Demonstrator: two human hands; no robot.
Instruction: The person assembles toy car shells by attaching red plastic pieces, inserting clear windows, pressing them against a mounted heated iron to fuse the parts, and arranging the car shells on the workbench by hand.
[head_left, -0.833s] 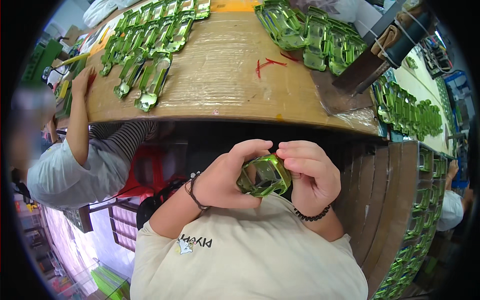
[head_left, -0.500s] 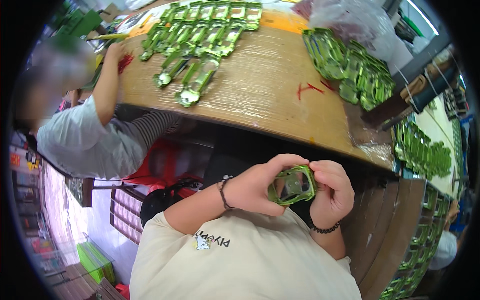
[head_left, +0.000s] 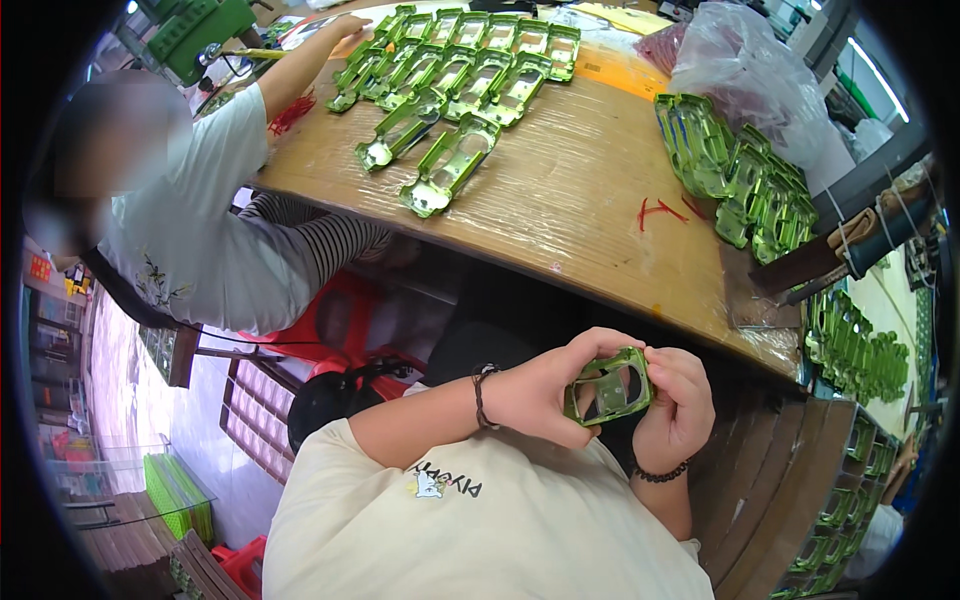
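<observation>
I note both hands, left and right, clasping green frame at chest, below worktop; frame rows laid there.

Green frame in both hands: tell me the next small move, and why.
Probably set the green frame down on the table beside the laid-out frames. The left hand and right hand both grip it, held below the table edge.

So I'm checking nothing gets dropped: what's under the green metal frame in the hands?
Under the green metal frame, held by the left hand and right hand, only dark shadow below the table edge shows. Palms cover its underside, so nothing more can be seen.
</observation>
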